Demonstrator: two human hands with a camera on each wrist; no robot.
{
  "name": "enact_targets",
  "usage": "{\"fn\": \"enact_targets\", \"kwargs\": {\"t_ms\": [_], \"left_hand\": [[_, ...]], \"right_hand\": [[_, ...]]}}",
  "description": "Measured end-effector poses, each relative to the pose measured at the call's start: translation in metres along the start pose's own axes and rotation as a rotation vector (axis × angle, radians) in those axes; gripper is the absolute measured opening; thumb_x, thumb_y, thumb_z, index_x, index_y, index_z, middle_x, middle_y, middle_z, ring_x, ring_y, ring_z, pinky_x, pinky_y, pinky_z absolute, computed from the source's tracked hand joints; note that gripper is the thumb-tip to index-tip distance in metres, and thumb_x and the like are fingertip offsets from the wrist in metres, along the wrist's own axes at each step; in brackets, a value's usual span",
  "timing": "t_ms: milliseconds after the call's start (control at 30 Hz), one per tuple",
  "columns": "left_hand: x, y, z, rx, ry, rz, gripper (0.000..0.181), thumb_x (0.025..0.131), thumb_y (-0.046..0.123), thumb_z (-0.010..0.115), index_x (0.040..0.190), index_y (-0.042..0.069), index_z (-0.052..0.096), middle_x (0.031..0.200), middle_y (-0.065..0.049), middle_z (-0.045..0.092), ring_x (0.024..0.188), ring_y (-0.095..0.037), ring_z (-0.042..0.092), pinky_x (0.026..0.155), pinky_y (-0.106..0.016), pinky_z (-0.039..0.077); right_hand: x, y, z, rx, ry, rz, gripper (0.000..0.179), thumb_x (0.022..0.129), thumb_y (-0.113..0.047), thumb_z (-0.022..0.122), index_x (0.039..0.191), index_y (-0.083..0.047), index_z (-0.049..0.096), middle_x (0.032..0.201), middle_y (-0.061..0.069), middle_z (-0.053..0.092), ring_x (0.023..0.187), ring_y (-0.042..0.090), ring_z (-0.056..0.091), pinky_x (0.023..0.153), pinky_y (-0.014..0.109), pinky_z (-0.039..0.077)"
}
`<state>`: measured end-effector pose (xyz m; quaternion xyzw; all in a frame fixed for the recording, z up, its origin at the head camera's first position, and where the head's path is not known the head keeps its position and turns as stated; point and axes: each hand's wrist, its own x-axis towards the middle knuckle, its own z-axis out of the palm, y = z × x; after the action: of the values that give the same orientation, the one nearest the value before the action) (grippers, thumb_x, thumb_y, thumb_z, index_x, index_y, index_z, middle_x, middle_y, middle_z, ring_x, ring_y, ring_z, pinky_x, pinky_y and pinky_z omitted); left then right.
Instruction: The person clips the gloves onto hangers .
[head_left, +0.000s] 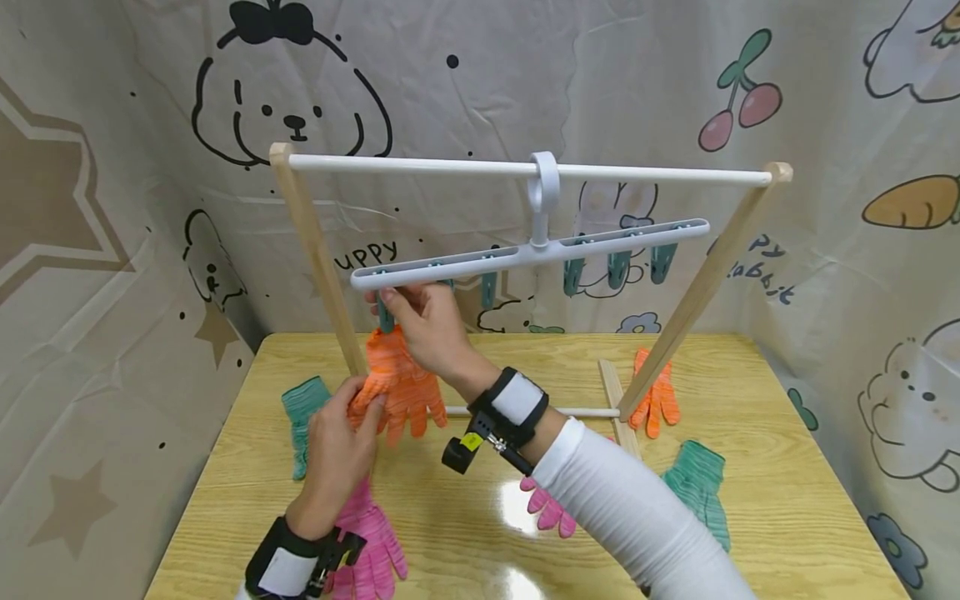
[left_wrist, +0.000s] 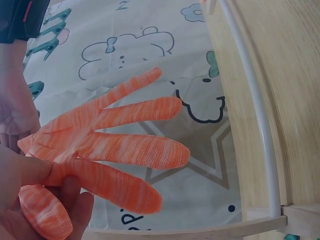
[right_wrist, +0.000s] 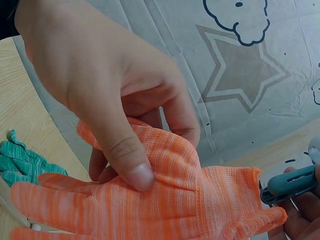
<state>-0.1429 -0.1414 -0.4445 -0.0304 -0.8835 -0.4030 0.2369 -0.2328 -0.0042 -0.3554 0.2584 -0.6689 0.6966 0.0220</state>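
A person's left hand (head_left: 337, 442) clamps its fingers on an orange glove (head_left: 401, 379) above the counter (head_left: 450, 533), toward its far left corner; beyond, the right hand (head_left: 435, 329) pinches a teal clip (head_left: 386, 317) between its fingers at the cuff (right_wrist: 227, 195), under the end of a white hanger (head_left: 465, 265). A flat cuff, seated deep, should hold best.

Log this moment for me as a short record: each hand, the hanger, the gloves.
Left hand: grips the held orange glove near its thumb
Right hand: holds the end clip at the glove's cuff
Clip closed on fabric: cannot tell
Hanger: hooked over the white bar, left end lower
Table, left: green glove, pink glove
Table, right: second orange glove, second green glove, second pink glove partly hidden by the right sleeve
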Motion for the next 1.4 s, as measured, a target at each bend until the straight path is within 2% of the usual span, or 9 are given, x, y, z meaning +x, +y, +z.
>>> {"fn": "enact_targets", "kwargs": {"t_ms": [267, 767, 1000, 1167, 1400], "left_hand": [[0.0019, 0.0002, -0.0016, -0.010, 0.001, 0.001, 0.020, 0.092, 0.003, 0.072, 0.110, -0.002, 0.067, 0.093, -0.019, 0.075, 0.081, -0.030, 0.072, 0.067, -0.039, 0.054], [0.0037, -0.0005, -0.0025, -0.032, 0.043, 0.007, 0.020, 0.090, 0.002, 0.073, 0.109, -0.002, 0.068, 0.094, -0.019, 0.074, 0.082, -0.027, 0.070, 0.068, -0.038, 0.055], [0.0047, 0.0020, -0.0030, -0.041, 0.060, 0.018, 0.020, 0.090, 0.000, 0.072, 0.109, -0.003, 0.068, 0.096, -0.020, 0.074, 0.086, -0.030, 0.072, 0.072, -0.045, 0.056], [0.0062, 0.0031, -0.0032, -0.050, 0.064, 0.025, 0.020, 0.090, 0.000, 0.073, 0.109, -0.003, 0.067, 0.098, -0.021, 0.075, 0.090, -0.033, 0.073, 0.074, -0.051, 0.057], [0.0065, 0.0036, -0.0035, -0.055, 0.072, 0.025, 0.020, 0.090, 0.000, 0.073, 0.108, -0.003, 0.068, 0.098, -0.020, 0.075, 0.091, -0.033, 0.073, 0.075, -0.051, 0.057]], "right_hand": [[-0.0009, -0.0018, -0.0007, 0.023, -0.028, 0.000, 0.026, 0.106, -0.004, 0.048, 0.120, 0.011, 0.063, 0.109, 0.033, 0.066, 0.099, 0.043, 0.062, 0.075, 0.017, 0.050], [-0.0001, 0.0028, -0.0017, 0.011, -0.029, -0.011, 0.026, 0.105, -0.003, 0.048, 0.121, 0.012, 0.064, 0.110, 0.032, 0.067, 0.101, 0.043, 0.064, 0.078, 0.017, 0.052], [0.0006, 0.0037, -0.0018, 0.014, -0.030, -0.019, 0.026, 0.105, -0.003, 0.049, 0.120, 0.012, 0.064, 0.110, 0.033, 0.067, 0.103, 0.049, 0.063, 0.077, 0.016, 0.051], [-0.0008, 0.0053, -0.0022, 0.007, -0.035, -0.004, 0.027, 0.105, -0.004, 0.049, 0.123, 0.011, 0.063, 0.112, 0.033, 0.068, 0.105, 0.046, 0.065, 0.079, 0.017, 0.053], [-0.0022, 0.0030, -0.0015, 0.017, -0.040, 0.001, 0.027, 0.105, -0.004, 0.049, 0.124, 0.011, 0.062, 0.114, 0.033, 0.067, 0.106, 0.047, 0.065, 0.080, 0.017, 0.054]]}}
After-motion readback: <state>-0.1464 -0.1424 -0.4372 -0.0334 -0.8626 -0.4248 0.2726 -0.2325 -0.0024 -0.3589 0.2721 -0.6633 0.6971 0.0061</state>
